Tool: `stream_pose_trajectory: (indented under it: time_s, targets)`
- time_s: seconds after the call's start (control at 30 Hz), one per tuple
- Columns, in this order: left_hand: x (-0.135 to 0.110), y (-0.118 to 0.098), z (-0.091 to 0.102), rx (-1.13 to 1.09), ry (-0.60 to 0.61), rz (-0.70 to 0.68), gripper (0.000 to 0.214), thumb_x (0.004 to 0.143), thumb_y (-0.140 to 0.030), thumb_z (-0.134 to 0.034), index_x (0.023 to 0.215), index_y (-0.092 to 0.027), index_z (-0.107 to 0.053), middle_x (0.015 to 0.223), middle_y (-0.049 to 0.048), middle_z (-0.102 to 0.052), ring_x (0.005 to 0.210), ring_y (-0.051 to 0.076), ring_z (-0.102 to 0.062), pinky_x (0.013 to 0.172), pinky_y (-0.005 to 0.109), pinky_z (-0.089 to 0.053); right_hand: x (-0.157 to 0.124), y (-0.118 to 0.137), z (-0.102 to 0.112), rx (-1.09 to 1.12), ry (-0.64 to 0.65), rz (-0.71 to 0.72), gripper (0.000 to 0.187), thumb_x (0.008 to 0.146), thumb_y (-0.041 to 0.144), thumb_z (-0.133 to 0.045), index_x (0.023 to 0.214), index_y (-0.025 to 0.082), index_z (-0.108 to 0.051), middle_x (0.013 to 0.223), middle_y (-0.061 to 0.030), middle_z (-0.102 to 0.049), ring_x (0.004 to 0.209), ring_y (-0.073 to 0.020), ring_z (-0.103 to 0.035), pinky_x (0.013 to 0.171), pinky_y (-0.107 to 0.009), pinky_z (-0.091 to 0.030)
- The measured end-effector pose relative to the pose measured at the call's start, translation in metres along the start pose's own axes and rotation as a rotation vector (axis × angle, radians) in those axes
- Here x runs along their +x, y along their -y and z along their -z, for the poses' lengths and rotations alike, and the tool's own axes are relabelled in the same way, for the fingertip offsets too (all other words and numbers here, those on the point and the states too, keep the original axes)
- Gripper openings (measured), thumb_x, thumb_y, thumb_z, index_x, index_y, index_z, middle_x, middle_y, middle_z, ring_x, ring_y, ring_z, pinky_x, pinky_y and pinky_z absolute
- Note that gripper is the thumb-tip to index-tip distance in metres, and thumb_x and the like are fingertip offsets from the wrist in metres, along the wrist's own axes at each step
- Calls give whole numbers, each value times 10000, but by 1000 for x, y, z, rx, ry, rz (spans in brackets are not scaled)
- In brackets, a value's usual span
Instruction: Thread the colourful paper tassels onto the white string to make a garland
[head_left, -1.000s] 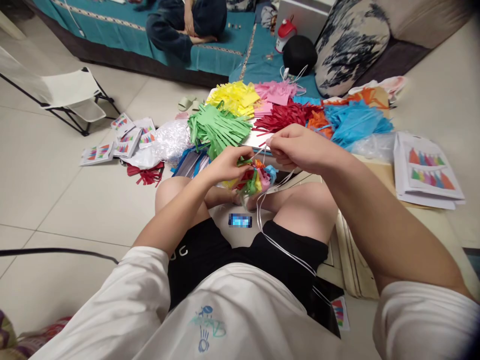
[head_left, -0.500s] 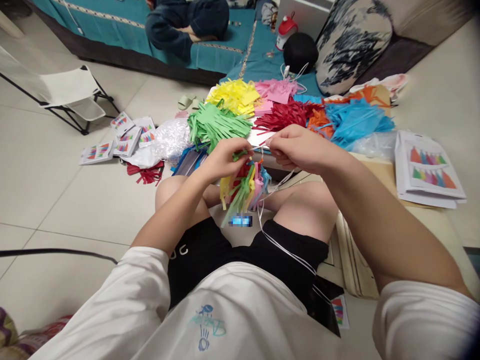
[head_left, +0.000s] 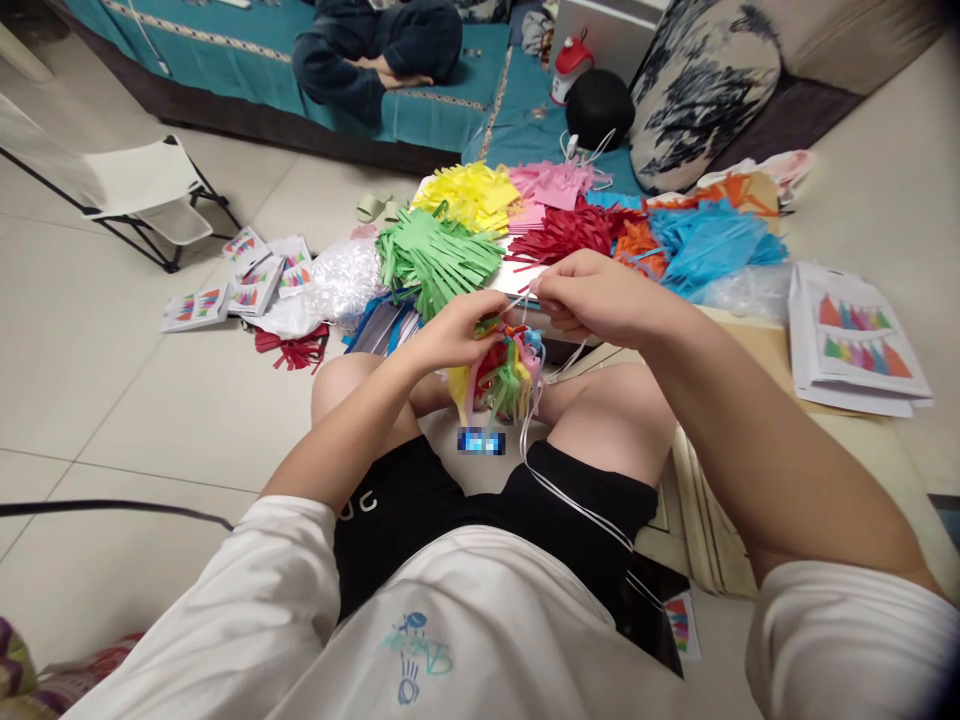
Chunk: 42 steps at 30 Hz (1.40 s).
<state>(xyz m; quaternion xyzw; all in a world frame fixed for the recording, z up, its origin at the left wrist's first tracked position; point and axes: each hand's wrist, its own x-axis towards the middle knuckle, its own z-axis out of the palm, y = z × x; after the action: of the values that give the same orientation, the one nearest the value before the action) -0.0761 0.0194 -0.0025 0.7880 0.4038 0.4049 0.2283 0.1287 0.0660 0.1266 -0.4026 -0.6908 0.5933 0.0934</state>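
Observation:
My left hand (head_left: pixel 454 330) is closed in a pinch on the top of a bunch of coloured paper tassels (head_left: pixel 504 372) that hangs above my lap. My right hand (head_left: pixel 592 296) is closed too, pinching a thin white ribbon (head_left: pixel 559 485) just beside the left fingers. The ribbon runs from the tassels down over my right thigh. Straight ahead lie piles of cut paper fringe: green (head_left: pixel 435 255), yellow (head_left: pixel 469 195), pink (head_left: pixel 553 184), red (head_left: pixel 566 233), orange (head_left: pixel 639 243) and blue (head_left: pixel 705 240).
Printed cards (head_left: pixel 855 345) lie stacked at the right, more cards (head_left: pixel 247 280) and a clear plastic bag (head_left: pixel 341 283) at the left. A white folding chair (head_left: pixel 139 190) stands far left. Another person (head_left: pixel 375 45) sits on a teal mat behind. A patterned cushion (head_left: pixel 701 90) leans at the back right.
The tassel bunch hung longer half a second ago and is now gathered up shorter under my left fingers. Both hands stay almost in place.

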Motion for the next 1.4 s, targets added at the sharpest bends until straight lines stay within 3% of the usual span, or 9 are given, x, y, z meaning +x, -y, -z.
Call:
stream_pose_trajectory:
  time_s: [0.23, 0.4, 0.73, 1.03, 1.4]
  targets:
    - [-2, -1, 3, -52, -23, 0, 204, 854, -131, -566, 997, -173, -706, 1010, 65, -742, 937, 184, -675, 895, 304, -535, -1, -1, 0, 4, 10, 7, 473, 919, 281, -728, 617, 226, -368, 502, 50, -285, 446, -70, -231, 411, -235, -199]
    - [-2, -2, -1, 18, -7, -19, 101, 860, -150, -604, 940, -181, -658, 964, 70, -709, 903, 190, -641, 843, 308, -507, -1, 1, 0, 4, 10, -4, 453, 913, 277, -730, 625, 224, -384, 504, 51, -284, 441, -68, -234, 416, -239, -184]
    - [1, -4, -9, 64, -68, -80, 125, 823, -77, -569, 840, -201, -557, 857, 48, -650, 819, 183, -590, 775, 310, -468, 1, -1, -1, -17, 24, 2, 424, 913, 310, -714, 659, 232, -384, 498, 53, -288, 449, -72, -213, 415, -249, -164]
    - [0, -2, -7, 12, -138, -63, 164, 866, -94, -558, 906, -178, -693, 981, 83, -720, 953, 207, -689, 877, 339, -525, 2, -3, -2, -10, 8, -9, 438, 916, 264, -697, 625, 224, -372, 515, 42, -287, 471, -80, -212, 454, -265, -174]
    - [1, -2, -6, -54, -151, 7, 184, 833, -88, -581, 930, -164, -718, 936, 43, -762, 893, 171, -698, 878, 298, -544, 3, 0, -5, -9, 18, -10, 450, 929, 261, -706, 632, 223, -371, 515, 50, -265, 459, -70, -217, 439, -250, -158]
